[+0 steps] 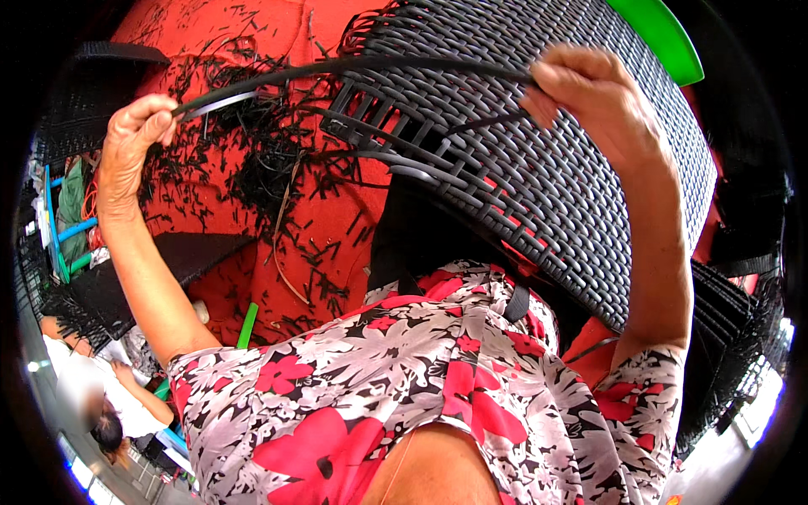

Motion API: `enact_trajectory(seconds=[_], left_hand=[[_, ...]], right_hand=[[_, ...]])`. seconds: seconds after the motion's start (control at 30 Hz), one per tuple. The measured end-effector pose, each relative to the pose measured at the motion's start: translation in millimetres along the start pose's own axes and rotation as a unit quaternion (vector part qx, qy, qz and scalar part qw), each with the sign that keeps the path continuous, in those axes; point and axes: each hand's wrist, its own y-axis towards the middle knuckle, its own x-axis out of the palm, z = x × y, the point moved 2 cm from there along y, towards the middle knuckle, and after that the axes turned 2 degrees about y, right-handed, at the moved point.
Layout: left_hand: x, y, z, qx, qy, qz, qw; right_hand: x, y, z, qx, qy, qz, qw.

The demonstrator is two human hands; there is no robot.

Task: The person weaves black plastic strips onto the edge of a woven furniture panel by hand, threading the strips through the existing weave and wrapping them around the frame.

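A long black weaving strip [362, 64] arches between my two raised hands. My left hand [135, 135] pinches its left end between thumb and fingers. The other end is gripped in my right hand [589, 97], which is slightly blurred and held above the woven panel. That panel [539, 160], dark grey and closely woven from flat strands, leans across in front of me to the right. Along its left edge, bare slots and loose strand ends [370, 118] stick out. A strand [492, 122] hangs below my right hand; I cannot tell whether it belongs to the held strip.
Red cloth [337, 206] lies beneath, littered with short black offcuts [261, 168]. A green curved plastic piece [665, 38] is at the far right. Another person [114, 396] in white sits at the lower left, near a blue-framed rack [63, 223]. Dark woven pieces [724, 311] stand at the right.
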Motion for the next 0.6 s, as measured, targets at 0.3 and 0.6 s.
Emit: enact_trajectory(seconds=[0.3, 0.6], left_hand=[[157, 29, 156, 0.391, 0.278, -0.055, 0.876], [363, 13, 200, 0.511, 0.165, -0.219, 0.814]], right_hand=[[-45, 4, -9, 0.027, 0.017, -0.033, 0.999], [10, 11, -19, 0.181, 0.160, 0.015, 0.970]])
